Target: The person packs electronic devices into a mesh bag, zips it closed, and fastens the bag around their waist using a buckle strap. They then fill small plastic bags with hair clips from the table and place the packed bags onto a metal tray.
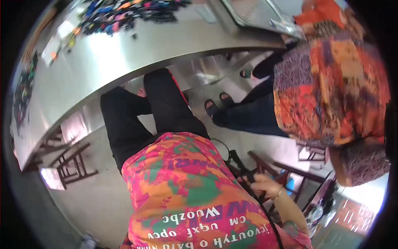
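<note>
My right hand (266,185) is at the right side of my body, its fingers closed around a dark object (245,173). The blurred object looks like a black strap or handle, and I cannot make out its exact kind. A black cord (267,216) runs from near that hand down along my brightly patterned shirt (182,186). My left hand is out of view. Beyond my knees stands a metal table (124,58), with a pile of small dark and coloured pieces (128,16) at its far side.
More small pieces (25,91) lie at the table's left end. A metal tray (265,18) rests at the back right. Another person in an orange patterned top (331,91) stands close on the right. Wooden stools (74,164) are on the floor at left and right.
</note>
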A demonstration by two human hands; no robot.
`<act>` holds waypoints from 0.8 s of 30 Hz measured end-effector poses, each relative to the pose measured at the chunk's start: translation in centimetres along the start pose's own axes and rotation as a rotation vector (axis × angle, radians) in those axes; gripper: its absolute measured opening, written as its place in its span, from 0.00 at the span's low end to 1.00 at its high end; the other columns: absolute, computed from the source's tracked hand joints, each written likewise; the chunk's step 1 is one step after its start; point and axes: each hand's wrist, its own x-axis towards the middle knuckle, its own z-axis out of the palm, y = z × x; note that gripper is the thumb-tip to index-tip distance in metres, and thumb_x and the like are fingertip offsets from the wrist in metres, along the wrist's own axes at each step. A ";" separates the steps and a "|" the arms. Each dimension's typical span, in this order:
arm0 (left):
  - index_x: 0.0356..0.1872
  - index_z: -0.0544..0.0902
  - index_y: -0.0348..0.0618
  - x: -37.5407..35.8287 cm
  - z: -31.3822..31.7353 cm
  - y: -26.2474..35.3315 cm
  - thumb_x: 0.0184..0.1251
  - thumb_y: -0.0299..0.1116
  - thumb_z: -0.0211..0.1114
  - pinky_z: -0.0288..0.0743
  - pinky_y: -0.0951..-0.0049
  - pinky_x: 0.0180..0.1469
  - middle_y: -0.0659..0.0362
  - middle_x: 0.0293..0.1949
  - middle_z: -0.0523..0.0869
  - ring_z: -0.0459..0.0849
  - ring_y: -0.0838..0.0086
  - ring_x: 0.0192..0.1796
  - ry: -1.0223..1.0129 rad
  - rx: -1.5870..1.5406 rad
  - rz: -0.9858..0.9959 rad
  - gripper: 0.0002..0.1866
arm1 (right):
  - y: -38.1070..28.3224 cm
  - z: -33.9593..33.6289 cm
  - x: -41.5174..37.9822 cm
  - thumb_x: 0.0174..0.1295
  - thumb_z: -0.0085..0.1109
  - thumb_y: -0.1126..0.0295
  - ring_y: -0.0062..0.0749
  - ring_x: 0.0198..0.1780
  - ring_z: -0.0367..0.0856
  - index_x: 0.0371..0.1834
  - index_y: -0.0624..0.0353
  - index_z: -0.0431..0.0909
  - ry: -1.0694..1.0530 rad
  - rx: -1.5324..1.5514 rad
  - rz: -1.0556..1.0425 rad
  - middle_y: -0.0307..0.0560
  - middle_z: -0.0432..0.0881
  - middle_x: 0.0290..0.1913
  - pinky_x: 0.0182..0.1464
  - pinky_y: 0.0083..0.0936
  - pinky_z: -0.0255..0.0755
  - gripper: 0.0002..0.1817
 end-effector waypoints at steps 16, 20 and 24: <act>0.45 0.81 0.40 1.6 14.0 4.8 0.67 0.34 0.54 0.72 0.66 0.47 0.55 0.40 0.85 0.80 0.68 0.43 0.273 -0.484 -0.366 0.12 | -17.5 -10.2 1.4 0.59 0.60 0.65 0.21 0.34 0.76 0.59 0.63 0.72 0.119 -0.790 -0.156 0.37 0.78 0.31 0.38 0.20 0.70 0.25; 0.46 0.81 0.40 4.4 14.7 5.3 0.67 0.34 0.55 0.72 0.66 0.48 0.55 0.40 0.85 0.80 0.68 0.43 0.248 -0.577 -0.349 0.13 | -20.2 -10.4 -0.9 0.59 0.60 0.66 0.22 0.34 0.77 0.59 0.63 0.72 0.218 -0.895 -0.278 0.38 0.78 0.31 0.38 0.20 0.70 0.24; 0.47 0.81 0.40 2.4 15.8 5.4 0.67 0.35 0.55 0.72 0.66 0.49 0.55 0.41 0.85 0.80 0.68 0.44 0.195 -0.655 -0.388 0.13 | -21.4 -9.9 -2.3 0.59 0.60 0.66 0.23 0.34 0.77 0.58 0.63 0.73 0.281 -0.991 -0.346 0.40 0.78 0.31 0.38 0.20 0.70 0.23</act>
